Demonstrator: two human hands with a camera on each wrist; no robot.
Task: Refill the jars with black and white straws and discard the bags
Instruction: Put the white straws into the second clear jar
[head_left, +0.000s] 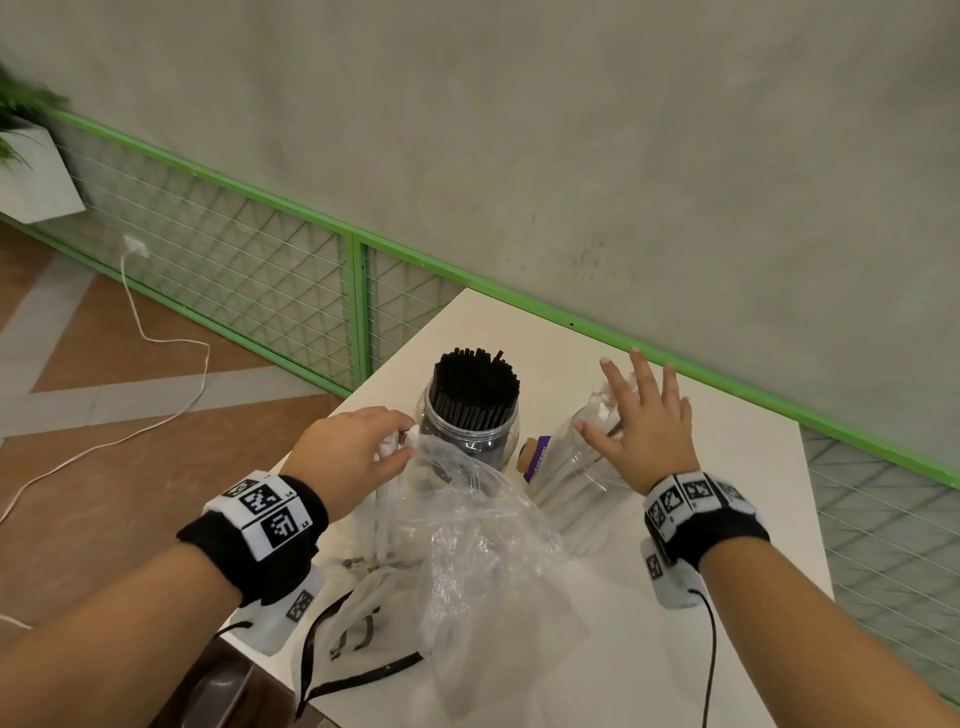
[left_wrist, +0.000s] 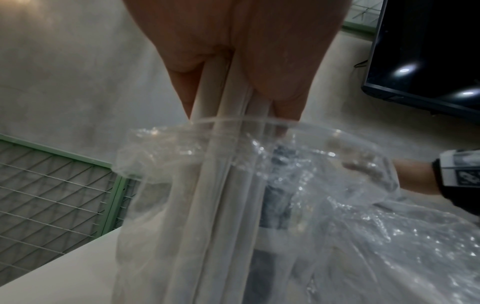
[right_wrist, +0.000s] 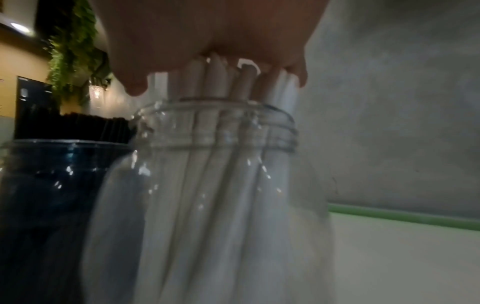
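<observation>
Two clear jars stand side by side near the far edge of the white table (head_left: 675, 597). The jar on the left (head_left: 470, 431) is packed full of black straws (head_left: 475, 382) that stick up above its rim. The jar on the right (head_left: 576, 483) holds white straws (right_wrist: 221, 185) that poke out of its mouth. The right hand (head_left: 644, 421) lies flat on top of those white straws with its fingers spread wide and straight. The left hand (head_left: 358, 452) pinches a small bunch of white straws in the bag (left_wrist: 228, 164) at their top ends. These stand inside a clear crinkly plastic bag (head_left: 488, 525), which sits on the table in front of the jars. Another bag with black edges (head_left: 353, 623) lies flat at the near edge of the table. A small cork-topped bottle with a purple label (head_left: 535, 454) sits between the two jars.
</observation>
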